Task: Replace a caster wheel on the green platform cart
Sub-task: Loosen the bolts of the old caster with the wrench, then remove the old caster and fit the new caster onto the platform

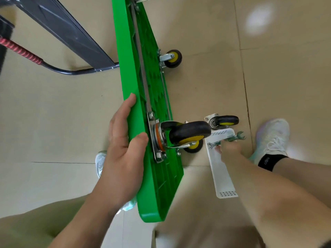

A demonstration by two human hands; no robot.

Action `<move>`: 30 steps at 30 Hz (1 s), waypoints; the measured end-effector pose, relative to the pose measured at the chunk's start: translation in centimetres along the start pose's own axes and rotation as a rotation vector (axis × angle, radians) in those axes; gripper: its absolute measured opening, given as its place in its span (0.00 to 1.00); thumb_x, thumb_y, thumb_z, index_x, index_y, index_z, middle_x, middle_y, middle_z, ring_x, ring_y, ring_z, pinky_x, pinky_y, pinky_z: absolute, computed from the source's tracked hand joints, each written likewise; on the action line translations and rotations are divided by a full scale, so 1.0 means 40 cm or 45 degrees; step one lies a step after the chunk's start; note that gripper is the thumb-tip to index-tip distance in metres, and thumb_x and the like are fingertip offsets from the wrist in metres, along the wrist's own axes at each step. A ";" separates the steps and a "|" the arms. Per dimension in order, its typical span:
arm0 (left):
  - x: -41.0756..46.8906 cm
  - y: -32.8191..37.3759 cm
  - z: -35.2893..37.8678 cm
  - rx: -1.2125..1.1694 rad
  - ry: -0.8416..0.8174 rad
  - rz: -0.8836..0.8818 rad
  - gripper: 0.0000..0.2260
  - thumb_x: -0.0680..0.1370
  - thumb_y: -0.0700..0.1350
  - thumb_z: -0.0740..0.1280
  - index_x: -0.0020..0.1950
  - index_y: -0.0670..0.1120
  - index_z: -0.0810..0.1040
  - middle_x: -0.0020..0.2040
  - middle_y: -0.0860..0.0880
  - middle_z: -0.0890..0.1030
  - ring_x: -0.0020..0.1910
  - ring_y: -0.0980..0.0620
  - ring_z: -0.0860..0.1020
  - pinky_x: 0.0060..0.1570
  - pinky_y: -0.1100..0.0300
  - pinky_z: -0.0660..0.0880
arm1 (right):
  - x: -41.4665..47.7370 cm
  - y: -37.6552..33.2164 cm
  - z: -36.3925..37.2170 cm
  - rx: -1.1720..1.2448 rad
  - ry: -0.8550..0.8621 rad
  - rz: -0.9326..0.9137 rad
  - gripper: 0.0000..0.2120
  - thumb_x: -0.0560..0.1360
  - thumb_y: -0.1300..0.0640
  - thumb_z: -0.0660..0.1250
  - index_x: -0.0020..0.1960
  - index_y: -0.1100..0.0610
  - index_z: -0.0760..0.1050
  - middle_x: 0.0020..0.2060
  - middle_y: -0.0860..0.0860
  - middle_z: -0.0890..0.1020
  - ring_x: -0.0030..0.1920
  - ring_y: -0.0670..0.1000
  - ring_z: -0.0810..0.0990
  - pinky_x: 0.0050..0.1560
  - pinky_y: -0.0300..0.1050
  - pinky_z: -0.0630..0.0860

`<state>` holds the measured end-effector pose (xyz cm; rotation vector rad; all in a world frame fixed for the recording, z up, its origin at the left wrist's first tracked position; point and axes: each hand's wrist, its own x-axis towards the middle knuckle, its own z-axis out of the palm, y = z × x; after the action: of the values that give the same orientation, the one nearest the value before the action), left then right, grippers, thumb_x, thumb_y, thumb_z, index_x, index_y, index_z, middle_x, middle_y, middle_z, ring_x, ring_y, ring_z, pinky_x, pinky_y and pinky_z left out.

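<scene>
Your left hand (123, 140) clasps the upper edge of the green plastic platform cart (125, 59), tipped on its side mid-frame. Your right hand (230, 152), lower right, grips silver metal wrenches (231, 138) above a white perforated tray (223, 176), beside a loose black-and-yellow caster wheel (224, 121).

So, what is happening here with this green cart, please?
A person is working on the green cart, which stands on its side edge on the floor, with its wheels pointing sideways. The left hand grips the cart's upper edge and holds it upright. The right hand reaches down and grips the wrenches over a white tray on the floor. A mounted wheel is bolted on beside the left hand, and a loose wheel lies on the floor just beyond the tray.
</scene>
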<state>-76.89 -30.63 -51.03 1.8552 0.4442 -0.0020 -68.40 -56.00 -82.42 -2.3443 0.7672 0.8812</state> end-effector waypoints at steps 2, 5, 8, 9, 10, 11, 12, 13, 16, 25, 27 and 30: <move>0.000 0.003 0.002 -0.033 -0.004 -0.005 0.31 0.72 0.54 0.61 0.75 0.72 0.65 0.78 0.52 0.70 0.75 0.42 0.71 0.74 0.35 0.67 | -0.008 0.007 -0.006 0.177 -0.127 0.060 0.19 0.83 0.51 0.58 0.71 0.57 0.69 0.64 0.53 0.76 0.64 0.52 0.74 0.66 0.44 0.72; 0.002 0.013 0.003 -0.007 0.015 -0.008 0.31 0.71 0.55 0.61 0.73 0.75 0.65 0.77 0.55 0.70 0.73 0.45 0.72 0.73 0.36 0.69 | -0.095 -0.054 -0.083 0.809 -0.272 0.290 0.19 0.83 0.59 0.60 0.73 0.62 0.67 0.66 0.59 0.76 0.51 0.54 0.81 0.47 0.45 0.82; -0.003 0.034 0.002 0.045 0.021 -0.009 0.29 0.71 0.55 0.60 0.69 0.79 0.64 0.74 0.61 0.68 0.72 0.54 0.72 0.74 0.42 0.69 | -0.185 -0.075 -0.164 0.829 -0.424 0.388 0.13 0.81 0.64 0.64 0.64 0.65 0.72 0.54 0.60 0.81 0.42 0.56 0.83 0.36 0.48 0.83; -0.005 0.041 -0.001 0.042 0.019 -0.023 0.29 0.71 0.55 0.60 0.69 0.79 0.64 0.74 0.61 0.68 0.71 0.54 0.73 0.74 0.42 0.70 | -0.223 -0.084 -0.200 0.791 -0.473 0.339 0.12 0.81 0.64 0.65 0.64 0.65 0.73 0.51 0.59 0.81 0.41 0.57 0.83 0.36 0.49 0.83; -0.004 0.048 -0.005 0.028 0.006 -0.039 0.29 0.70 0.56 0.60 0.69 0.79 0.64 0.74 0.59 0.68 0.71 0.52 0.73 0.73 0.41 0.70 | -0.247 -0.091 -0.231 0.738 -0.507 0.242 0.12 0.82 0.63 0.64 0.63 0.65 0.74 0.49 0.58 0.81 0.40 0.56 0.83 0.36 0.48 0.82; -0.002 0.053 -0.011 0.010 -0.013 -0.055 0.29 0.69 0.57 0.61 0.69 0.79 0.64 0.74 0.56 0.69 0.70 0.48 0.75 0.72 0.39 0.71 | -0.284 -0.107 -0.269 0.715 -0.503 0.176 0.11 0.82 0.62 0.64 0.63 0.65 0.75 0.47 0.58 0.81 0.38 0.55 0.81 0.35 0.47 0.82; 0.000 0.061 -0.017 -0.007 -0.037 -0.071 0.30 0.69 0.57 0.62 0.69 0.79 0.64 0.74 0.54 0.71 0.68 0.46 0.76 0.69 0.38 0.73 | -0.312 -0.122 -0.307 0.687 -0.480 0.118 0.11 0.81 0.62 0.64 0.61 0.66 0.76 0.46 0.58 0.81 0.36 0.55 0.80 0.34 0.46 0.81; 0.003 0.068 -0.024 -0.018 -0.059 -0.091 0.30 0.70 0.56 0.63 0.69 0.78 0.64 0.73 0.53 0.72 0.64 0.45 0.79 0.66 0.39 0.76 | -0.349 -0.143 -0.350 0.660 -0.465 0.051 0.10 0.81 0.62 0.65 0.59 0.66 0.77 0.45 0.58 0.81 0.35 0.54 0.80 0.33 0.46 0.81; 0.008 0.088 -0.046 -0.077 -0.139 -0.129 0.30 0.76 0.46 0.67 0.67 0.77 0.64 0.61 0.72 0.76 0.52 0.49 0.84 0.54 0.45 0.82 | -0.466 -0.213 -0.457 0.649 -0.546 -0.210 0.06 0.80 0.61 0.68 0.54 0.64 0.79 0.42 0.56 0.82 0.35 0.53 0.80 0.33 0.46 0.79; 0.044 0.102 -0.065 -0.037 -0.224 -0.185 0.36 0.70 0.56 0.74 0.67 0.83 0.59 0.72 0.63 0.70 0.63 0.49 0.81 0.62 0.41 0.80 | -0.640 -0.426 -0.512 0.479 -0.651 -0.784 0.03 0.79 0.56 0.69 0.51 0.52 0.82 0.44 0.52 0.85 0.39 0.49 0.83 0.42 0.45 0.82; 0.057 0.092 -0.071 0.146 -0.251 -0.090 0.39 0.74 0.50 0.76 0.69 0.82 0.58 0.73 0.66 0.64 0.69 0.57 0.74 0.67 0.45 0.77 | -0.624 -0.453 -0.485 0.439 -0.619 -0.847 0.05 0.80 0.58 0.68 0.52 0.51 0.81 0.45 0.52 0.85 0.38 0.47 0.83 0.41 0.44 0.82; 0.072 0.088 -0.085 0.362 -0.332 -0.010 0.37 0.74 0.49 0.78 0.69 0.79 0.62 0.72 0.67 0.59 0.70 0.60 0.71 0.67 0.52 0.77 | -0.598 -0.485 -0.452 0.351 -0.601 -0.926 0.05 0.79 0.58 0.69 0.51 0.49 0.81 0.42 0.50 0.83 0.37 0.46 0.83 0.43 0.47 0.83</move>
<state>-73.88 -27.54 -47.30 2.0963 0.2794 -0.3237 -63.18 -46.01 -48.54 -1.8364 -0.1555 0.8628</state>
